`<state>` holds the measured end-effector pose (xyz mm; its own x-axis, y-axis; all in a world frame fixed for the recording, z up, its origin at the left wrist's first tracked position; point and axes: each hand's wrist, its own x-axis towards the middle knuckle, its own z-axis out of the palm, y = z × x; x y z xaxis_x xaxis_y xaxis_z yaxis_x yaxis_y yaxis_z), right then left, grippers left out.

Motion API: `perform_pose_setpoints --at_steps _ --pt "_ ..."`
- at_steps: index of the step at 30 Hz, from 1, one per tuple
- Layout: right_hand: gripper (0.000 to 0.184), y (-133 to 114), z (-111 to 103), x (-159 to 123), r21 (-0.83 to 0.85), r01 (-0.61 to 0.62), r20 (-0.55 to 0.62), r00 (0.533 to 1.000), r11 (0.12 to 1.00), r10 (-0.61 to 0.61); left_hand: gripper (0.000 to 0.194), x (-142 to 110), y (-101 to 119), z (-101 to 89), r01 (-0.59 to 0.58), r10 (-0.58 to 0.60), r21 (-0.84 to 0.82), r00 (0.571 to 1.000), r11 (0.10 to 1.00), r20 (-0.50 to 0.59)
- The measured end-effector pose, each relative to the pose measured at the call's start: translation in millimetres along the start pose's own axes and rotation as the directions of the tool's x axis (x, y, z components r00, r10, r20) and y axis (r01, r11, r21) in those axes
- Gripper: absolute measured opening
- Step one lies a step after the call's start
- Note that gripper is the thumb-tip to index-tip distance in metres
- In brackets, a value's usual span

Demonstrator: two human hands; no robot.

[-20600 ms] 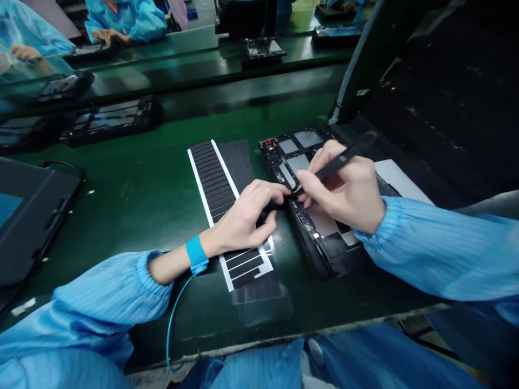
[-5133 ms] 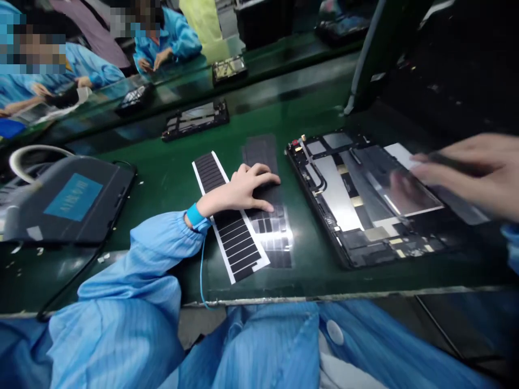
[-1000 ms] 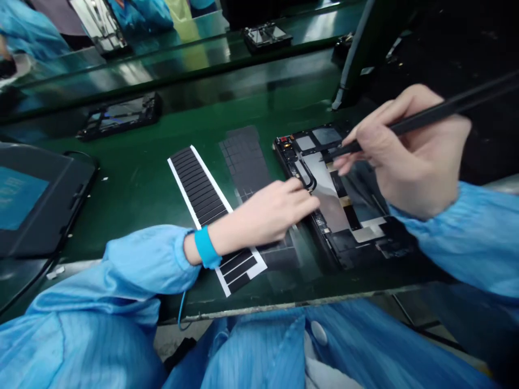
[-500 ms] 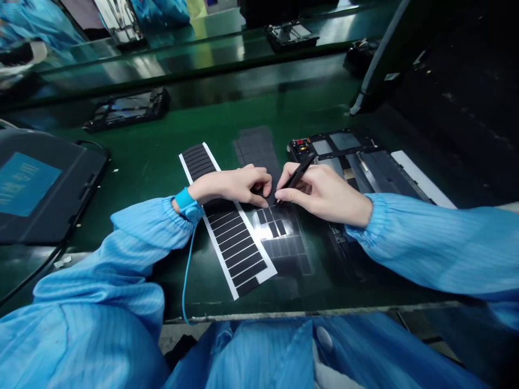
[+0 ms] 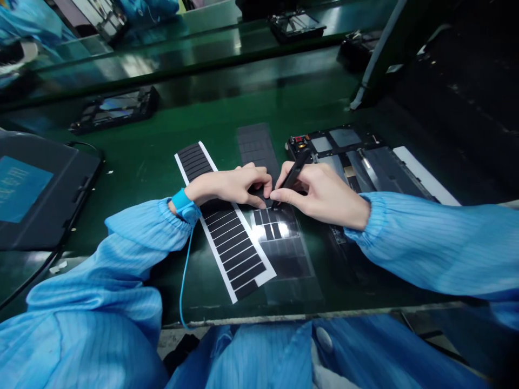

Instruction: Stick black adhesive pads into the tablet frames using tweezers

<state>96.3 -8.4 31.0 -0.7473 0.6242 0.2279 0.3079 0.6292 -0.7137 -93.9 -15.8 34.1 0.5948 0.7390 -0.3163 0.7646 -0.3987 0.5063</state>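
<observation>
My right hand (image 5: 324, 189) is closed in a pen grip on black tweezers (image 5: 298, 168), tilted with the tips down. Their tips touch a clear sheet of black stickers (image 5: 290, 248) lying on the bench. Beside them, my left hand (image 5: 243, 183) has curled fingers and presses its thumb and fingertips on that sheet, close to the tweezer tips. Under my left wrist lies a white backing strip (image 5: 239, 248) with rows of black bars; the wrist covers its middle. My right hand and forearm partly hide an opened device housing (image 5: 344, 146).
A dark grey case (image 5: 36, 200) with a blue label stands at the left, its cable running toward me. Further back lie an open device (image 5: 115, 108) and another device (image 5: 298, 26) on a ledge. A metal post (image 5: 377, 59) rises at the right. Blue sleeves of others show at far left.
The tweezers have shifted slightly left along the sheet and stand a little steeper. My left hand stays pressed down. The view has shifted slightly.
</observation>
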Motion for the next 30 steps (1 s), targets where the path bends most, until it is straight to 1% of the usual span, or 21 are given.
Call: perform_pose_setpoints --at_steps 2,4,7,8,9,10,11,12,13,14,15,16,17,18,20,23,30 --pt "0.012 -2 -1 0 0.021 0.003 -0.022 1.0 1.0 -0.003 0.023 -1 -1 0.1 -0.006 0.006 -0.002 1.0 1.0 -0.011" --pt "0.015 -7 -10 1 0.078 -0.009 -0.1 0.995 0.997 0.017 0.021 -2 -3 -0.9 -0.014 0.014 0.0 1.0 1.0 -0.023" --pt "0.022 -13 -38 1 0.177 -0.015 -0.262 0.963 0.984 0.062 0.018 -3 0 -3.3 -0.028 0.028 0.002 0.999 1.0 -0.02" --pt "0.024 -13 -48 -1 0.201 -0.029 -0.287 0.954 0.979 0.087 0.018 -2 3 -3.1 -0.03 0.029 -0.008 0.999 1.0 -0.035" --pt "0.026 -11 -58 -3 0.221 -0.054 -0.283 0.952 0.974 0.117 0.018 -2 9 -1.7 -0.03 0.028 -0.019 0.996 0.999 -0.085" --pt "0.027 -7 -65 -5 0.244 -0.092 -0.247 0.957 0.965 0.154 0.018 0 15 1.1 -0.03 0.025 -0.028 0.984 0.999 -0.178" --pt "0.029 -1 -69 -8 0.27 -0.137 -0.189 0.963 0.953 0.193 0.018 1 22 5.6 -0.037 0.025 -0.034 0.954 0.999 -0.299" --pt "0.03 5 -70 -10 0.3 -0.19 -0.114 0.966 0.935 0.233 0.016 3 30 11.7 -0.056 0.036 -0.033 0.904 0.998 -0.427" --pt "0.031 12 -68 -12 0.333 -0.242 -0.041 0.962 0.911 0.271 0.013 5 37 18.8 -0.089 0.063 -0.021 0.839 0.996 -0.541" --pt "0.032 19 -64 -13 0.366 -0.287 0.015 0.953 0.885 0.302 0.009 7 42 26.5 -0.132 0.104 0.0 0.777 0.991 -0.621" --pt "0.032 24 -59 -13 0.389 -0.318 0.05 0.944 0.864 0.326 0.007 9 47 34.2 -0.175 0.145 0.022 0.732 0.984 -0.665" --pt "0.031 28 -54 -12 0.396 -0.338 0.065 0.938 0.854 0.341 0.009 10 50 41.2 -0.212 0.181 0.04 0.705 0.977 -0.686" --pt "0.03 31 -49 -11 0.39 -0.345 0.063 0.935 0.853 0.35 0.012 12 51 47.0 -0.239 0.209 0.054 0.689 0.97 -0.694" --pt "0.029 32 -45 -10 0.373 -0.345 0.049 0.934 0.862 0.353 0.014 13 51 51.4 -0.255 0.227 0.066 0.681 0.965 -0.696" --pt "0.026 32 -41 -7 0.322 -0.335 0.013 0.937 0.886 0.349 0.017 13 49 55.8 -0.263 0.24 0.075 0.682 0.962 -0.691" --pt "0.022 31 -41 -7 0.285 -0.325 -0.035 0.936 0.901 0.349 0.02 12 48 55.9 -0.264 0.255 0.094 0.681 0.96 -0.687" --pt "0.023 30 -41 -10 0.288 -0.349 -0.09 0.917 0.892 0.388 0.019 9 51 56.1 -0.299 0.331 0.16 0.706 0.941 -0.626"
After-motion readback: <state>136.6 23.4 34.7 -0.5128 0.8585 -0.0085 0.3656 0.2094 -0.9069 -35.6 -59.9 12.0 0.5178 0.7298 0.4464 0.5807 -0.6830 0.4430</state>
